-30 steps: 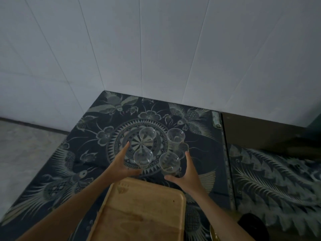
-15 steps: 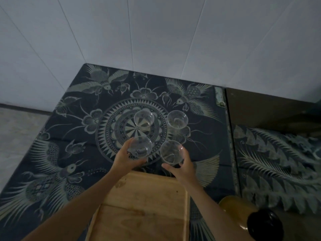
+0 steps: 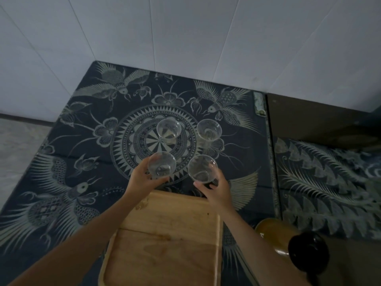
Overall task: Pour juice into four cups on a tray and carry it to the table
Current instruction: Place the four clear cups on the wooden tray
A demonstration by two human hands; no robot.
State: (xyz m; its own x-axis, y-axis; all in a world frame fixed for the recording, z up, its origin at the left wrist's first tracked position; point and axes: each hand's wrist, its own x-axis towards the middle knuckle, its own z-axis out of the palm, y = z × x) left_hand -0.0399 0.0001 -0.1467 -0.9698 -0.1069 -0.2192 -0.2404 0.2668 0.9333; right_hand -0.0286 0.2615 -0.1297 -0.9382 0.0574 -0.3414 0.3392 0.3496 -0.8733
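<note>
Several clear plastic cups stand in a square on the dark patterned cloth. My left hand is wrapped around the near left cup. My right hand grips the near right cup. The far left cup and the far right cup stand untouched behind them. All the cups look empty. A wooden tray lies bare just in front of the held cups, between my forearms. A juice bottle with a black cap and amber liquid sits at the lower right.
The patterned cloth covers a low table set against a white panelled wall. A second cloth-covered surface adjoins on the right. Grey floor shows at the left.
Both hands closed around the two near cups, having been spread beside them a second ago. The view tilted down, bringing more of the tray and the bottle into sight.
</note>
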